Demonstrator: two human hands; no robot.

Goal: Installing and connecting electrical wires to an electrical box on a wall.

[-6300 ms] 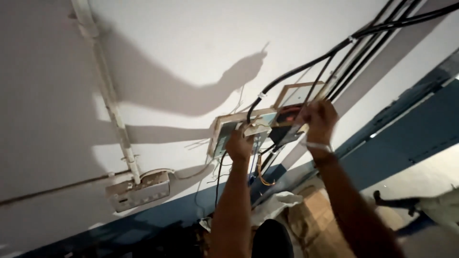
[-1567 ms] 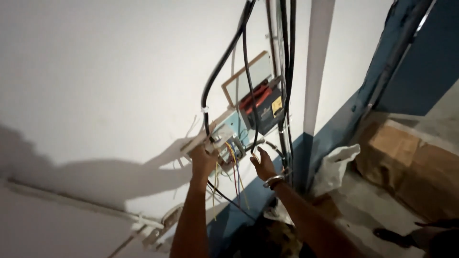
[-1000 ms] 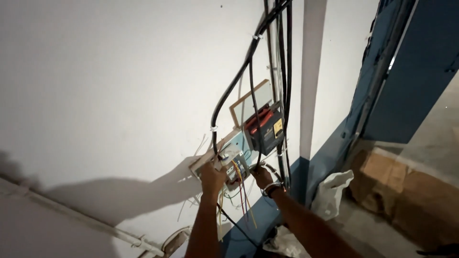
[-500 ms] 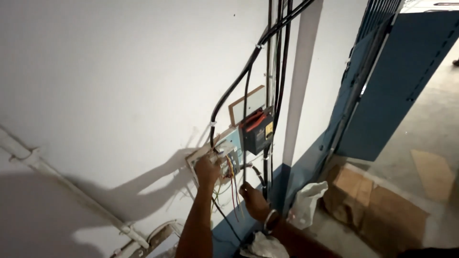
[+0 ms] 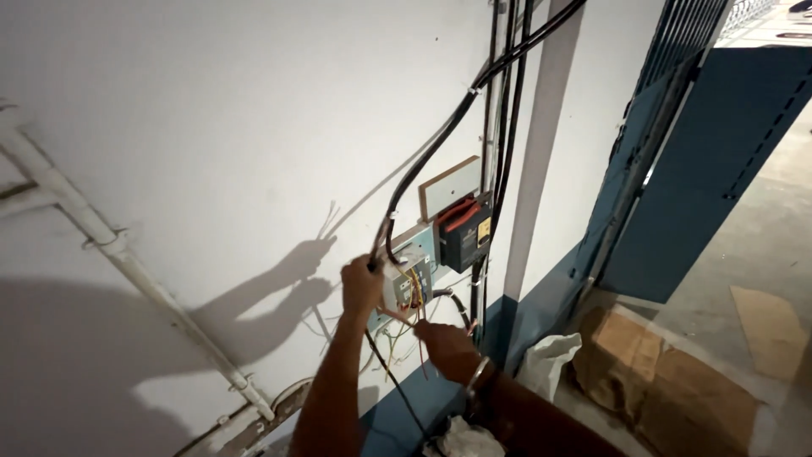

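Observation:
My left hand (image 5: 361, 284) is raised to the wall and grips the black cable (image 5: 440, 144) where it bends down beside a small grey electrical unit (image 5: 405, 283). My right hand (image 5: 447, 348) is lower, below the unit, with its fingers closed around thin coloured wires (image 5: 412, 326) that hang from it. A metal bracelet sits on the right wrist. Just right of the unit a dark box with red parts (image 5: 464, 233) is fixed on a pale blue backing board. Above it is an empty wooden board (image 5: 449, 186).
Several black cables (image 5: 505, 101) run up the white wall beside a white pillar (image 5: 541, 161). A white conduit (image 5: 127, 258) crosses the wall at left. A blue metal gate (image 5: 702, 161) stands at right. Cardboard boxes (image 5: 668, 385) and a white bag (image 5: 545, 364) lie on the floor.
The view has swung and steadied on the wall unit. My right hand dropped away about half a second ago and has come back up to the hanging wires. My left hand stays at the cable.

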